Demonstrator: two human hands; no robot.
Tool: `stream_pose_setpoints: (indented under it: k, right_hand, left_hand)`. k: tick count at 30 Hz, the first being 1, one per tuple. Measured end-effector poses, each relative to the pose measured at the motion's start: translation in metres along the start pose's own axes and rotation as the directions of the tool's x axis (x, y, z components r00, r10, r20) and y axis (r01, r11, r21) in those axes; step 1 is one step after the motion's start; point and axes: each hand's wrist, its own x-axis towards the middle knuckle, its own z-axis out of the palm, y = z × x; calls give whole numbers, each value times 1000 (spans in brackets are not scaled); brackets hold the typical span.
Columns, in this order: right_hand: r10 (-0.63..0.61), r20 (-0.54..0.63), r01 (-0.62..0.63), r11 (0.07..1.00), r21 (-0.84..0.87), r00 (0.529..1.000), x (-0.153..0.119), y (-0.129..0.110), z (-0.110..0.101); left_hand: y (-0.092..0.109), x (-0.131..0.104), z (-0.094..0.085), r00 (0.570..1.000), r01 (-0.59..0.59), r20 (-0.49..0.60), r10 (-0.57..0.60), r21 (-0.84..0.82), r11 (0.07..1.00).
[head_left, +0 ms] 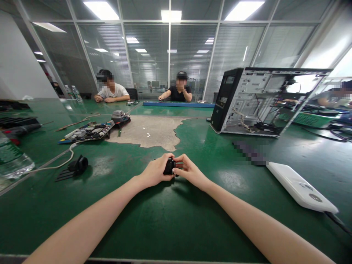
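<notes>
A small black plastic part, blocky with a rounded end, is held between my two hands just above the green table. My left hand wraps around it from the left, thumb and fingers closed over its sides. From the right, the bent fingertips and thumb of my right hand pinch its end. Fingers cover much of the part, so its exact kind is unclear. On the table to the left lies another black piece, with a round end and flat prongs.
A circuit board lies left of a bare, peeled patch. An open computer case stands at right, near a white power bank with a cable. A water bottle is far left. Two people sit opposite; another is at far right.
</notes>
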Motion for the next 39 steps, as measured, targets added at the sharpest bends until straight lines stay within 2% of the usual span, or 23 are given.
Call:
stream_pose_setpoints:
  k: [7, 11, 18, 26, 30, 36, 39]
  right_hand:
    - [-8, -32, 8, 1000, -8, 999, 2, 3, 1]
    - [37, -62, -39, 999, -32, 997, 2, 3, 1]
    - [-9, 28, 9, 1000, 1, 1000, 0, 0, -1]
    - [-5, -13, 5, 1000, 3, 1000, 1, 2, 0]
    - [38, -46, -38, 999, -5, 998, 2, 2, 0]
    - [7, 24, -7, 1000, 2, 1000, 0, -1, -1]
    - [0, 17, 0, 1000, 24, 1000, -1, -1, 0]
  left_hand:
    - [0, 0, 1, 1000, -3, -4, 3, 6, 1000]
    - [0, 1, 1, 1000, -4, -1, 4, -4, 1000]
    - [0, 0, 0, 1000, -3, 5, 3, 9, 1000]
    - [1, 0, 0, 1000, 3, -3, -3, -18, 1000]
    - [1, 0, 0, 1000, 5, -3, -5, -38, 999]
    - [1, 0, 0, 1000, 16, 14, -16, -11, 1000]
    - [1, 0, 0, 1000, 5, 8, -5, -1, 1000]
